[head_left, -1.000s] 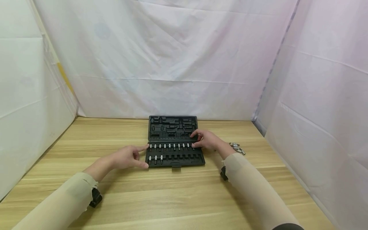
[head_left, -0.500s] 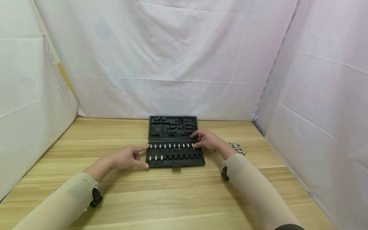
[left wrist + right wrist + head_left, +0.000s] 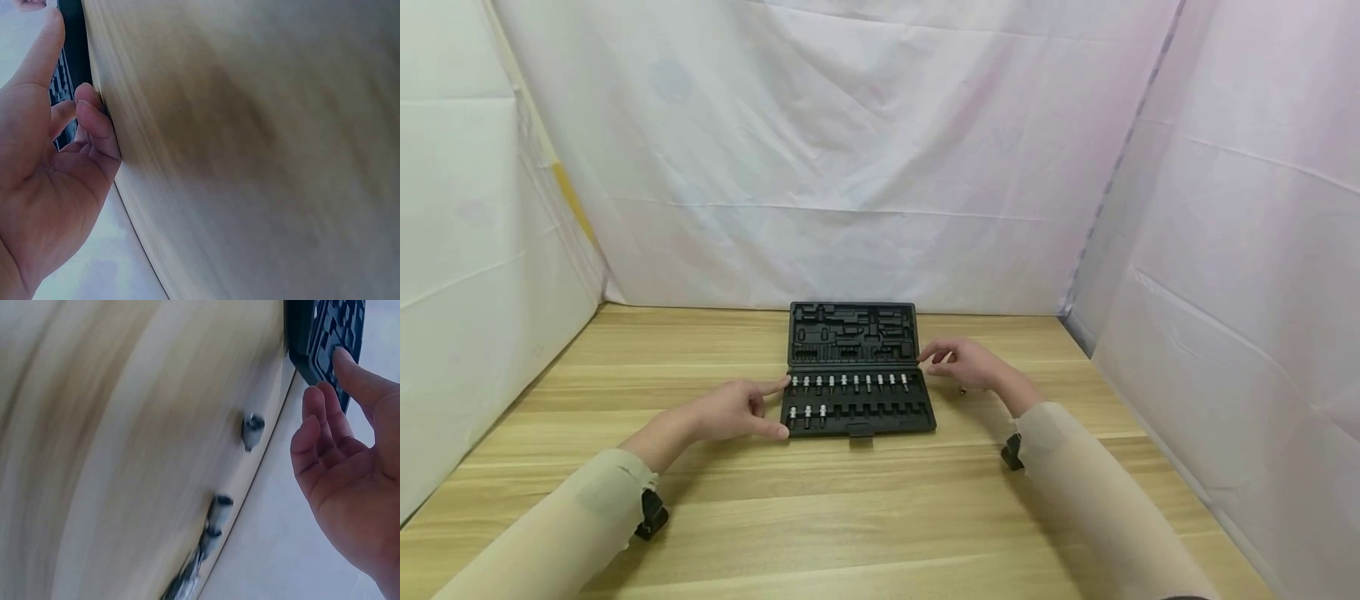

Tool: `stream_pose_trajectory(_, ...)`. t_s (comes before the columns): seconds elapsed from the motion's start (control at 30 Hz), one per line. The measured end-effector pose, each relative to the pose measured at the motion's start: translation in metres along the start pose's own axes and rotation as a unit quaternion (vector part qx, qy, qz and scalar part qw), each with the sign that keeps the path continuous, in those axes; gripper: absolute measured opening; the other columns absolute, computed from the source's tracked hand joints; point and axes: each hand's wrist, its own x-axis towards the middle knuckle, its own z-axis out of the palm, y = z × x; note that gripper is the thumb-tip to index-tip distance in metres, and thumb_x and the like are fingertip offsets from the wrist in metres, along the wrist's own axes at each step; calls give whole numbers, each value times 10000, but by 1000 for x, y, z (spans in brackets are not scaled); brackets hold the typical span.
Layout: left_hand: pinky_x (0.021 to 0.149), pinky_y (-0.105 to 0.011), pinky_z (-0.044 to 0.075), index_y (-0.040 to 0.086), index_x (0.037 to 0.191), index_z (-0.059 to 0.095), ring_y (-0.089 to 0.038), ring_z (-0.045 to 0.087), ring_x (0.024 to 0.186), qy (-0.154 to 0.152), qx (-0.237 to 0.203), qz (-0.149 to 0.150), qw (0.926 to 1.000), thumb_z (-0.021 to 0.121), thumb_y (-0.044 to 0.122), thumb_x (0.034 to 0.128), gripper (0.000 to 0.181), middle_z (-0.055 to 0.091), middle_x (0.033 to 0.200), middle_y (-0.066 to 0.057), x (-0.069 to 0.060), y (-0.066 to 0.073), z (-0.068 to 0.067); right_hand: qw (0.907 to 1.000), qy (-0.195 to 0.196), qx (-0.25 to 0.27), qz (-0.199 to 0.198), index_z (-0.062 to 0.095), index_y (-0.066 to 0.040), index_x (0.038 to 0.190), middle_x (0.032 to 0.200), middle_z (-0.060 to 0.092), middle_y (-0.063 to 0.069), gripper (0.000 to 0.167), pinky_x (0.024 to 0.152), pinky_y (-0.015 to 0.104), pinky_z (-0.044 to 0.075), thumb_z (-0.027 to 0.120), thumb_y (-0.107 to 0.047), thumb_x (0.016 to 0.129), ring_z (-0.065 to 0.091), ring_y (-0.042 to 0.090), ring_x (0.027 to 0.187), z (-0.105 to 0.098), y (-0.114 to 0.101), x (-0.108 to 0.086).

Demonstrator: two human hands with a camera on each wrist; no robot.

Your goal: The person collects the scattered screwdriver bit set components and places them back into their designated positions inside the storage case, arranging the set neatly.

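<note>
A black plastic case [image 3: 880,427] lies unfolded on the wooden table, its moulded lid [image 3: 853,335] at the back. Silver bit sockets [image 3: 857,382] fill the tray's back row. In the front row, several bit sockets [image 3: 808,414] sit at the left end, and the slots to their right are bare. My left hand [image 3: 726,411] rests against the case's left side, index finger and thumb stretched out to its edge. Just off the right side hovers my right hand [image 3: 972,365], fingers loosely bent, holding nothing. Near it a loose bit socket [image 3: 252,429] lies on the table.
More loose bit sockets [image 3: 217,514] lie together on the table in the right wrist view; the right arm hides them from the head view. White sheeting [image 3: 820,167] hangs behind the table and along both sides.
My right hand has let go of the bit socket at the right end of the back row and drawn away to the right. The left hand has stayed put.
</note>
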Motion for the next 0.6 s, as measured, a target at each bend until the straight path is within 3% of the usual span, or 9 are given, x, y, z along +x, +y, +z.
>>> stream_pose_trajectory(0.17,616,-261,457,92,1715,360,-151,501,736,-4,2,11,10000,903,440,903,1037,625,853,-36,0,1,-1,9998,-51,-101,-171,784,-137,1296,1260,745,104,228,859,413,586,707,-151,1082,686,222,1008,-9,12,-11)
stream_pose_trajectory(0.37,610,-260,447,90,1716,356,-147,493,725,-23,-2,27,10000,899,431,911,1029,624,844,-36,0,3,-2,9991,-154,-385,-103,827,-153,1232,1367,712,137,205,954,487,564,724,-107,1061,659,270,1116,-19,27,-24)
stream_pose_trajectory(0.6,607,-256,455,79,1713,358,-147,495,723,-39,-44,39,10000,903,420,907,1031,619,836,-39,0,2,-2,9974,-150,-685,134,872,-229,1118,1239,667,123,184,967,517,519,773,-109,1019,616,271,1053,-24,41,-34)
